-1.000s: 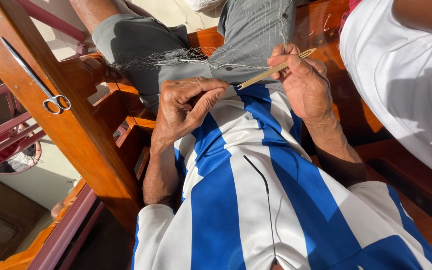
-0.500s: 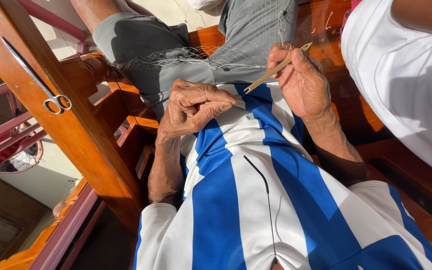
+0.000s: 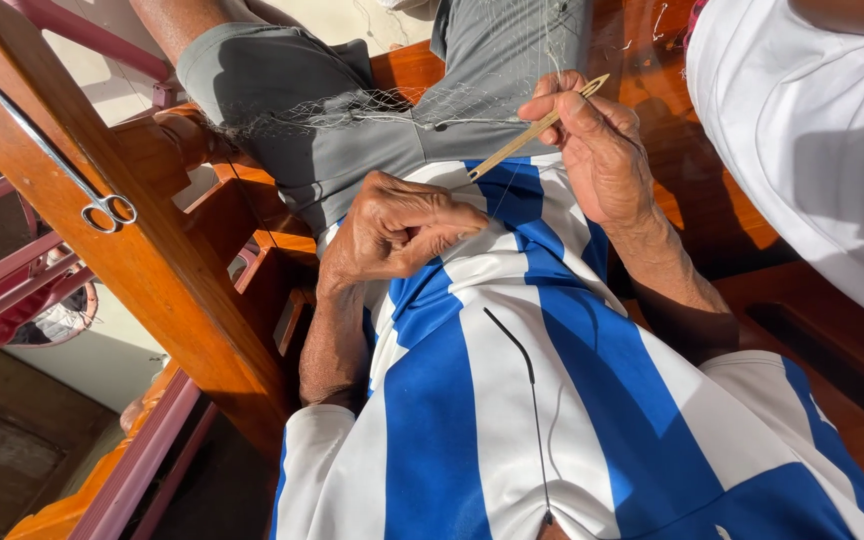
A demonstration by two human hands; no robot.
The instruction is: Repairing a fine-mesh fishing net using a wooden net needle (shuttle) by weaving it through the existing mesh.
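Sitting astride warm orange-brown wooden planking [image 3: 832, 400], blue-and-white striped shirt [image 3: 512, 400] filling the foreground below both sets of fingers. Slanting up to the left of the fingers, a thick wooden beam [image 3: 152, 260], with steel scissors [image 3: 62, 160] lying flat on it, well apart from either hand. Crowding in at the upper right, a neighbour's white garment [image 3: 812, 130]. Draping over grey shorts [image 3: 372, 110] just above the fingers, fine fishing net [image 3: 352, 108]. Left hand [image 3: 392, 228] clenching, fingers [image 3: 442, 215] pinching thread too thin to make out. Right hand [image 3: 597, 150] grasping a slim wooden netting needle [image 3: 537, 128], tilting down toward the left fingers.
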